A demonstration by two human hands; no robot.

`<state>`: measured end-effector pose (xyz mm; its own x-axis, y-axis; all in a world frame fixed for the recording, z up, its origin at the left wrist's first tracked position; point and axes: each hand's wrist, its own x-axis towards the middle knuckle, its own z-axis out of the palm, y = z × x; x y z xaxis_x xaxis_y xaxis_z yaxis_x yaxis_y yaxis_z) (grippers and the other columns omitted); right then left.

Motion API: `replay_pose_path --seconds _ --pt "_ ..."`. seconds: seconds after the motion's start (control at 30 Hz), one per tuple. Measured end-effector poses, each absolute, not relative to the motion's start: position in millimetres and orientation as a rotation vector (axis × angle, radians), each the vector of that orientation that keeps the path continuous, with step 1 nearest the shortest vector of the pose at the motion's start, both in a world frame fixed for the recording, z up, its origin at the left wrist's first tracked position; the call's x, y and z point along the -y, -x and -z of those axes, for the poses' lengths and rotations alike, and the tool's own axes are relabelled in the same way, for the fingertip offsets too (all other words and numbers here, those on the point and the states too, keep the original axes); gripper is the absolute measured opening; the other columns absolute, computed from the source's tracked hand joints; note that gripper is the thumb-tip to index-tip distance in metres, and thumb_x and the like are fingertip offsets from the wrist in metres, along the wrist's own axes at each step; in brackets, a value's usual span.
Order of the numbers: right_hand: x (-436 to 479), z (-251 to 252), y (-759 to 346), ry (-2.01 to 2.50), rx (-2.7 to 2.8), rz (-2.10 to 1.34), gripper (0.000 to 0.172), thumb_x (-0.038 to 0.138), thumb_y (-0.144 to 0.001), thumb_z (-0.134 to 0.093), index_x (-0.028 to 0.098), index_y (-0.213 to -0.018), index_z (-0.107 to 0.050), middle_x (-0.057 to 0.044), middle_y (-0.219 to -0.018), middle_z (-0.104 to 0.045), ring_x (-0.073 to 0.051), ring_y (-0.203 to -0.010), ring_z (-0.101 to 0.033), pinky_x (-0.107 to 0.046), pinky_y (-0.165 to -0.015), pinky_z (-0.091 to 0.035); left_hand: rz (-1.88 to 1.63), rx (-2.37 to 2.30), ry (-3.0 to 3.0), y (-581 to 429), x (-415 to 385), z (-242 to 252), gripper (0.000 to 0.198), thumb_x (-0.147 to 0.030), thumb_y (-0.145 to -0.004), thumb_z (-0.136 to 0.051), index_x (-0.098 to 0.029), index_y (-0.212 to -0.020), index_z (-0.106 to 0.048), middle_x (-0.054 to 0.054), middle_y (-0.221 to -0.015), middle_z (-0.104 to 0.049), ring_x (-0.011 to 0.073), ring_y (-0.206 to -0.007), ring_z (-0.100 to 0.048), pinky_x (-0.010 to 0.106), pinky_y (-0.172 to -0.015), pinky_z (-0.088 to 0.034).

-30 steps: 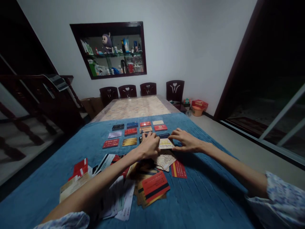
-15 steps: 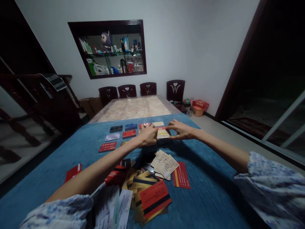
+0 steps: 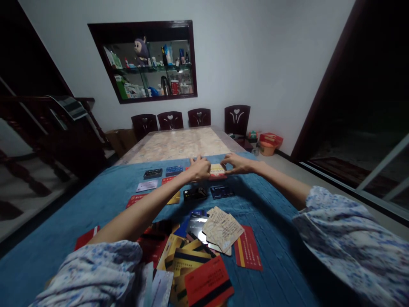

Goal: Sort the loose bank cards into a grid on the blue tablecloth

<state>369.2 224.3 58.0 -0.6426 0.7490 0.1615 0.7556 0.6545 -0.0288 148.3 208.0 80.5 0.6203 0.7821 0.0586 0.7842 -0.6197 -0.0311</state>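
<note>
Both my hands are over the far rows of cards on the blue cloth (image 3: 275, 221). A pale yellow card (image 3: 217, 169) lies between them, its left edge at my left hand (image 3: 200, 168) and its right edge at the curved fingers and thumb of my right hand (image 3: 238, 163). My left fingertips are partly hidden, as are the cards under that hand. Just in front of the yellow card is a red card (image 3: 217, 176). Nearer me, a black card stack (image 3: 194, 194) and a dark blue card (image 3: 223, 192) lie side by side.
Close to me is a loose heap with gold cards (image 3: 190, 260), a red striped card (image 3: 209, 281) and beige cards (image 3: 223, 228). A red card (image 3: 248, 248) lies right of it. Black (image 3: 153, 173) and blue (image 3: 174, 170) stacks sit far left. Chairs (image 3: 169, 120) stand beyond the table.
The yellow card has moved away from me to the back row, with both hands around it. The black stack and dark blue card now show in front of my hands.
</note>
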Motion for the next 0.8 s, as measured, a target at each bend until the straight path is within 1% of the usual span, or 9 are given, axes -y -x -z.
replay_pose_path --seconds 0.07,0.23,0.4,0.5,0.67,0.8 --pt "-233 -57 -369 1.260 2.711 0.076 0.020 0.036 -0.079 -0.068 0.019 -0.089 -0.069 -0.009 -0.096 -0.060 -0.025 -0.094 -0.052 -0.036 -0.089 -0.040 0.066 1.356 2.773 -151 -217 -78 0.012 -0.017 -0.074 -0.058 -0.018 -0.082 -0.067 0.011 -0.110 -0.060 0.0333 -0.116 -0.041 0.059 -0.095 -0.033" --pt "-253 -58 -364 1.347 2.720 0.074 0.019 0.035 -0.078 -0.068 0.019 -0.088 -0.070 -0.010 -0.096 -0.062 -0.025 -0.093 -0.054 -0.036 -0.088 -0.040 0.068 1.403 2.749 -155 -240 -73 0.012 -0.018 -0.072 -0.060 -0.017 -0.081 -0.068 0.013 -0.110 -0.061 0.0332 -0.116 -0.040 0.058 -0.093 -0.034" --pt "-271 -59 -357 1.446 2.735 0.077 0.019 0.035 -0.077 -0.070 0.018 -0.086 -0.071 -0.011 -0.097 -0.063 -0.027 -0.098 -0.055 -0.036 -0.090 -0.038 0.048 1.438 2.735 -158 -260 -69 0.013 -0.017 -0.072 -0.060 -0.017 -0.082 -0.069 0.013 -0.112 -0.062 0.0335 -0.117 -0.039 0.058 -0.093 -0.034" --pt "-279 -57 -352 1.569 2.725 0.075 0.020 0.032 -0.077 -0.071 0.018 -0.090 -0.072 -0.011 -0.100 -0.064 -0.027 -0.099 -0.056 -0.034 -0.089 -0.039 0.025 1.478 2.737 -161 -270 -65 0.014 -0.016 -0.072 -0.061 -0.016 -0.083 -0.070 0.014 -0.113 -0.063 0.0341 -0.119 -0.038 0.061 -0.095 -0.033" --pt "-290 -49 -350 1.706 2.746 0.088 0.025 0.034 -0.077 -0.069 0.018 -0.096 -0.073 -0.011 -0.104 -0.065 -0.026 -0.102 -0.057 -0.032 -0.093 -0.038 0.002 1.526 2.737 -166 -282 -55 0.018 -0.017 -0.071 -0.063 -0.017 -0.086 -0.071 0.014 -0.114 -0.064 0.0363 -0.121 -0.038 0.065 -0.099 -0.030" --pt "-300 -39 -349 1.765 2.722 0.081 0.028 0.036 -0.077 -0.068 0.019 -0.098 -0.074 -0.012 -0.109 -0.064 -0.026 -0.100 -0.058 -0.031 -0.089 -0.041 -0.025 1.557 2.732 -169 -291 -47 0.021 -0.016 -0.072 -0.061 -0.017 -0.089 -0.072 0.013 -0.111 -0.067 0.0371 -0.123 -0.038 0.066 -0.101 -0.029"
